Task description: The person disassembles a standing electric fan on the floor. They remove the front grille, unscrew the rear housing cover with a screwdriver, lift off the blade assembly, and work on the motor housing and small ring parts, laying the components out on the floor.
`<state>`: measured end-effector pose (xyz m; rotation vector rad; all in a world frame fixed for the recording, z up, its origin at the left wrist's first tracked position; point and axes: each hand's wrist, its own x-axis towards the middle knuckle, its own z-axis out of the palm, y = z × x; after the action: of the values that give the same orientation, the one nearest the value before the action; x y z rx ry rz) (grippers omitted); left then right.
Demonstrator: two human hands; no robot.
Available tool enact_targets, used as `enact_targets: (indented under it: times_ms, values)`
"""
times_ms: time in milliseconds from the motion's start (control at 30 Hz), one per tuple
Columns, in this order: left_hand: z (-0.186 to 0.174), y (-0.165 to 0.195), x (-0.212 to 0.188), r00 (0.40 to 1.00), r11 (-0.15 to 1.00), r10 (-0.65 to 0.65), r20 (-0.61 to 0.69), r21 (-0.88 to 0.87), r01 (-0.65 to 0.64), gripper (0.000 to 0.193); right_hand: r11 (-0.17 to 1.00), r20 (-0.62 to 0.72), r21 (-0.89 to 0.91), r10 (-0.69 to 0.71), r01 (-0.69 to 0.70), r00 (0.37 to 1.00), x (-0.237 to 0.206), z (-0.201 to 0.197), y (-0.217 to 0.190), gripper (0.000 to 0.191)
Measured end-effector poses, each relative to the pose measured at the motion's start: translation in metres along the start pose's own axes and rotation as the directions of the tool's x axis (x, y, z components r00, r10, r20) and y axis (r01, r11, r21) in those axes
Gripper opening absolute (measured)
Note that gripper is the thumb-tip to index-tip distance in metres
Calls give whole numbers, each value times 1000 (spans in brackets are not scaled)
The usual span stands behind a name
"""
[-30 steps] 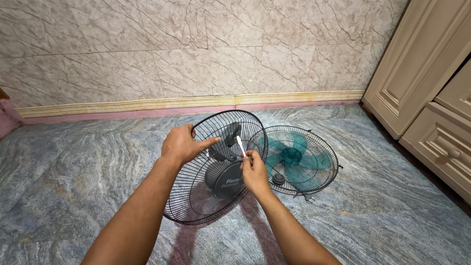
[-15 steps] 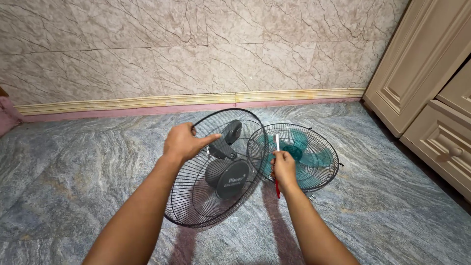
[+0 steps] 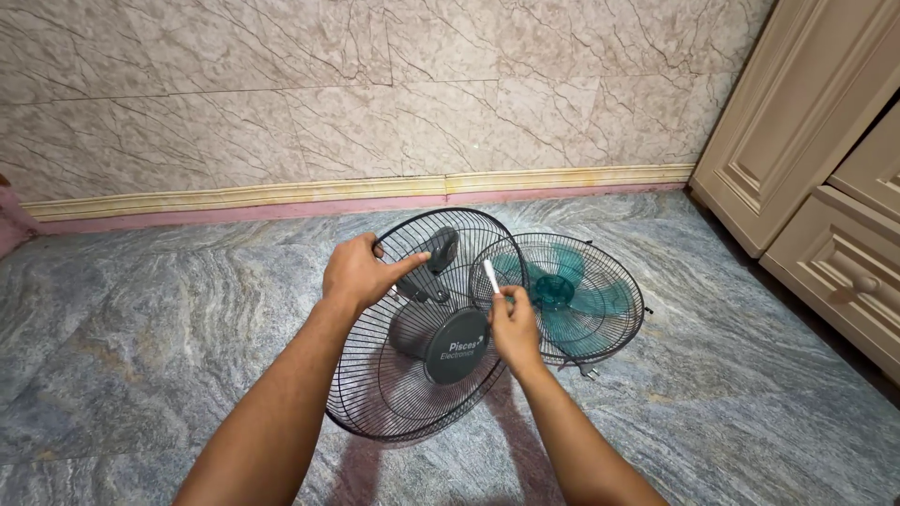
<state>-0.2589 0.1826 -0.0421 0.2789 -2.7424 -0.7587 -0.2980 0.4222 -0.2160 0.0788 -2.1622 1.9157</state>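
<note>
Left hand [image 3: 361, 272] is gripping the black fan guard [image 3: 412, 375] at its upper rim, tilted on the floor [image 3: 141, 328]. Right hand [image 3: 516, 323] is pinching a small white piece [image 3: 489, 276], possibly a clip.

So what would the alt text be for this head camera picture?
A left hand holds the rim of a black wire fan guard tilted up off a grey marbled floor, while the right hand holds a thin white stick beside it. A teal-bladed fan lies behind.

Left hand [image 3: 361, 274] grips fan grille [image 3: 394, 375]; right hand [image 3: 516, 326] holds screwdriver [image 3: 491, 277].
</note>
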Motion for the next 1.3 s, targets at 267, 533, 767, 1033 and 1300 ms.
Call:
enact_targets:
  times_ms: [267,533,767,1033,1300]
  values:
    - [24,-23,6,984,994,110,-141,27,-107,85,982,27,-137,-125,128,992,-15,37,-22,19]
    - [33,-33,8,983,994,105,-150,13,-104,81,986,-79,-150,-80,67,994,-3,21,-17,18]
    - [38,-30,6,986,999,51,-161,-6,-53,81,971,2,-170,-168,166,986,-23,42,-22,18]
    - [42,-35,4,989,995,-28,-148,-102,13,80,972,-98,-223,-94,71,991,-18,25,-34,18]
    - [43,-32,2,985,994,-33,-168,-108,15,76,976,59,-115,-177,183,982,-28,41,-26,18]
